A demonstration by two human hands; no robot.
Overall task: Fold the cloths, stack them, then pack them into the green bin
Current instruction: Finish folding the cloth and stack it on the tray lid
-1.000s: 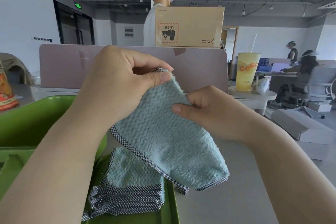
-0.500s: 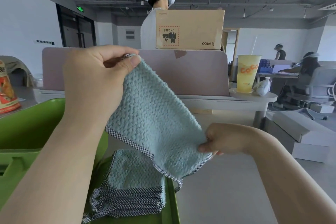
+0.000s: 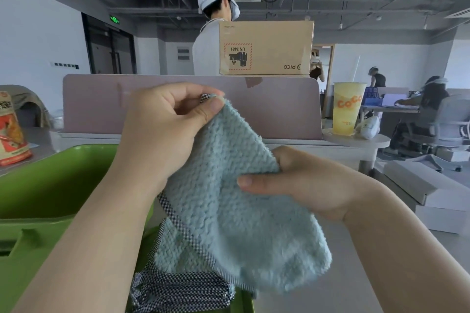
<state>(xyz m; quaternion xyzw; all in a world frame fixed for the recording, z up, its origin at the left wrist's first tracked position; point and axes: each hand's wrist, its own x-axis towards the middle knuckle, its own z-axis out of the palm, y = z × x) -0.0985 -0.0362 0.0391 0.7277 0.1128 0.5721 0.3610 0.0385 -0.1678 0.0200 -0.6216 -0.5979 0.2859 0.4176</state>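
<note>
At the frame's centre, a cloth (image 3: 229, 206) is being held in mid-air, doubled over: its top corner is being pinched by the left hand (image 3: 162, 134), its right edge by the right hand (image 3: 300, 180). Edges should be matched before laying down. At lower left, nothing is being shown inside the bin (image 3: 50, 173); a stack (image 3: 178, 284) is lying beside it.

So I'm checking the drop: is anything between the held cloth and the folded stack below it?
Nothing visible. The cloth, pinched by the left hand and right hand, hangs directly over the stack.
</note>
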